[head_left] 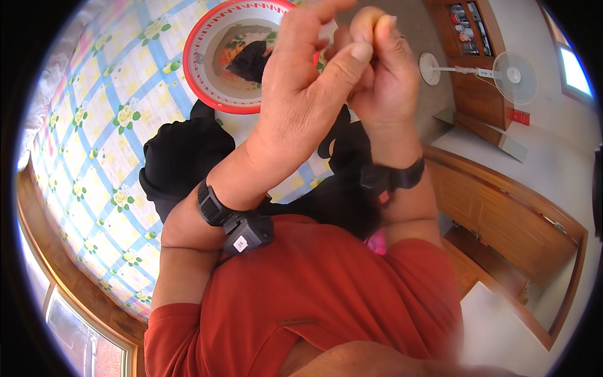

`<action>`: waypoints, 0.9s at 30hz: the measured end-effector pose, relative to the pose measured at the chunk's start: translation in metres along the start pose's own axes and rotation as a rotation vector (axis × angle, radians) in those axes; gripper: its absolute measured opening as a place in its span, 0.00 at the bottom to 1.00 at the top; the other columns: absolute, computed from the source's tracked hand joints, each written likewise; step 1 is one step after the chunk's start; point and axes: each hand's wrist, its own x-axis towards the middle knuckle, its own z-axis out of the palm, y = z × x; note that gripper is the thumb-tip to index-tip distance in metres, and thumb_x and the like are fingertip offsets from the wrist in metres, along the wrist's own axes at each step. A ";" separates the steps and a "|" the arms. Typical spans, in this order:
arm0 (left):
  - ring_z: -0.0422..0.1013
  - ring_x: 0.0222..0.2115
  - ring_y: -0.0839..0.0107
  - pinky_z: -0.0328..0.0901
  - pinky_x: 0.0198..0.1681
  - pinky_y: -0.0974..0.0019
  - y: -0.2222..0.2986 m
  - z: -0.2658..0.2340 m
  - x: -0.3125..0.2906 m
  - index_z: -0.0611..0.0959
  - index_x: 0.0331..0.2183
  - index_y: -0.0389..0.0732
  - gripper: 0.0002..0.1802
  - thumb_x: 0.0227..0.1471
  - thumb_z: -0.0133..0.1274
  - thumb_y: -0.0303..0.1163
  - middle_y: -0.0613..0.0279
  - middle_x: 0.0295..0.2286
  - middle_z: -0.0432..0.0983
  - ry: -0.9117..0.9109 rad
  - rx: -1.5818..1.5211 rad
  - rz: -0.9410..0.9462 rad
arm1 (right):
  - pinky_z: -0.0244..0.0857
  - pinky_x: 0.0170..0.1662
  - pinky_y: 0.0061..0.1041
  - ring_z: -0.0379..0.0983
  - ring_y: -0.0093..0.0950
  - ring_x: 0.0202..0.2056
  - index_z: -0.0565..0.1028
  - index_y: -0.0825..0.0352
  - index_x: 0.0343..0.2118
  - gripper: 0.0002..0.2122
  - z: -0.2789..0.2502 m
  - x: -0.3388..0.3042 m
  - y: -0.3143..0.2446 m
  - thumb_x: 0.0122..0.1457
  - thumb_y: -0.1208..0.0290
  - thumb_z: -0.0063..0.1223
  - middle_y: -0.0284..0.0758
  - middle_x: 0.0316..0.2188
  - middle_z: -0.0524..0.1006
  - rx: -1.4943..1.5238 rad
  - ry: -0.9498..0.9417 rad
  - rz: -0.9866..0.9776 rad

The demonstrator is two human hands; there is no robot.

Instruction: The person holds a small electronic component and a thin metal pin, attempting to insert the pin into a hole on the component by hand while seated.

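My hands meet above the table's near part, fingertips close together. My left hand [298, 69] has its index finger raised and its thumb bent towards the right hand; the other fingers curl behind, partly hidden. The thumb and fingers of my right hand [386, 78] are pinched together. Anything between the fingertips is too small or too hidden to make out. Beyond my left hand lies a white basin [193, 66] with a red rim, a dark cloth [248, 63] inside it. Black fabric [182, 160] lies beneath my forearms, on the bed or table surface and against my body.
A patterned cover [113, 169] with blue bands and yellow flowers spreads to the left. At the right stand a white fan [515, 76], a wooden cabinet [483, 88] and a wooden panel [496, 213]. A window [72, 327] is at lower left. Dark devices [248, 234] are strapped round both wrists.
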 end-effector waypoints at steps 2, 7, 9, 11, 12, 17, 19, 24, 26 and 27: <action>0.68 0.35 0.78 0.63 0.37 0.75 -0.009 0.006 0.000 0.77 0.42 0.37 0.12 0.56 0.51 0.31 0.66 0.32 0.73 0.089 0.070 0.148 | 0.54 0.30 0.20 0.58 0.20 0.25 0.71 0.68 0.29 0.13 0.003 0.003 -0.006 0.63 0.62 0.43 0.30 0.22 0.66 -0.416 0.095 -0.249; 0.71 0.30 0.67 0.66 0.35 0.70 -0.021 -0.040 0.001 0.76 0.42 0.35 0.11 0.55 0.52 0.27 0.57 0.30 0.75 -0.453 0.287 0.151 | 0.55 0.55 0.30 0.61 0.35 0.54 0.68 0.72 0.48 0.20 -0.013 0.015 -0.020 0.67 0.59 0.33 0.46 0.51 0.66 -1.268 -0.032 -0.650; 0.71 0.30 0.69 0.66 0.35 0.71 -0.019 -0.043 0.003 0.77 0.39 0.36 0.09 0.55 0.51 0.26 0.58 0.30 0.75 -0.529 0.359 0.146 | 0.54 0.57 0.30 0.61 0.35 0.55 0.67 0.74 0.49 0.21 -0.016 0.015 -0.020 0.67 0.59 0.33 0.46 0.52 0.66 -1.121 -0.062 -0.535; 0.71 0.29 0.72 0.65 0.34 0.72 -0.018 -0.045 0.010 0.79 0.37 0.36 0.07 0.54 0.52 0.25 0.60 0.29 0.75 -0.588 0.406 0.167 | 0.52 0.58 0.29 0.61 0.34 0.56 0.66 0.75 0.50 0.22 -0.010 0.009 -0.021 0.67 0.58 0.33 0.46 0.53 0.66 -0.911 -0.088 -0.373; 0.71 0.28 0.73 0.65 0.34 0.73 -0.016 -0.046 0.010 0.78 0.37 0.36 0.07 0.54 0.52 0.25 0.61 0.28 0.75 -0.588 0.355 0.083 | 0.52 0.58 0.29 0.61 0.34 0.55 0.66 0.75 0.50 0.22 -0.006 0.006 -0.024 0.67 0.58 0.33 0.45 0.53 0.66 -0.774 -0.106 -0.268; 0.68 0.24 0.80 0.65 0.29 0.75 -0.008 -0.042 0.007 0.77 0.37 0.36 0.06 0.56 0.50 0.26 0.67 0.22 0.71 -0.542 -0.039 -0.160 | 0.61 0.44 0.19 0.69 0.22 0.40 0.69 0.71 0.48 0.19 0.020 -0.001 -0.048 0.63 0.59 0.45 0.38 0.43 0.71 -0.794 -0.033 -0.003; 0.68 0.23 0.80 0.64 0.28 0.77 -0.005 -0.048 0.013 0.78 0.40 0.37 0.09 0.57 0.48 0.26 0.68 0.22 0.72 -0.556 -0.061 -0.249 | 0.62 0.37 0.15 0.69 0.18 0.33 0.71 0.70 0.44 0.16 0.016 -0.002 -0.052 0.61 0.62 0.49 0.34 0.38 0.73 -0.746 0.068 0.068; 0.59 0.18 0.85 0.58 0.21 0.79 0.007 -0.052 0.019 0.79 0.37 0.38 0.08 0.57 0.48 0.28 0.72 0.18 0.66 -0.487 0.045 -0.279 | 0.61 0.26 0.14 0.67 0.15 0.25 0.72 0.69 0.31 0.09 -0.008 -0.007 -0.044 0.61 0.67 0.49 0.27 0.25 0.74 -0.875 0.149 -0.047; 0.59 0.18 0.86 0.56 0.20 0.79 0.013 -0.055 0.021 0.80 0.37 0.38 0.08 0.57 0.48 0.28 0.73 0.18 0.66 -0.510 0.138 -0.288 | 0.58 0.25 0.13 0.64 0.13 0.23 0.74 0.70 0.31 0.08 -0.018 -0.008 -0.041 0.60 0.70 0.50 0.30 0.23 0.75 -0.881 0.077 -0.105; 0.59 0.18 0.86 0.55 0.20 0.80 0.015 -0.056 0.021 0.81 0.37 0.38 0.08 0.57 0.48 0.27 0.74 0.18 0.65 -0.523 0.184 -0.295 | 0.57 0.24 0.12 0.63 0.13 0.22 0.75 0.70 0.31 0.07 -0.022 -0.008 -0.040 0.60 0.71 0.51 0.32 0.23 0.76 -0.883 0.042 -0.133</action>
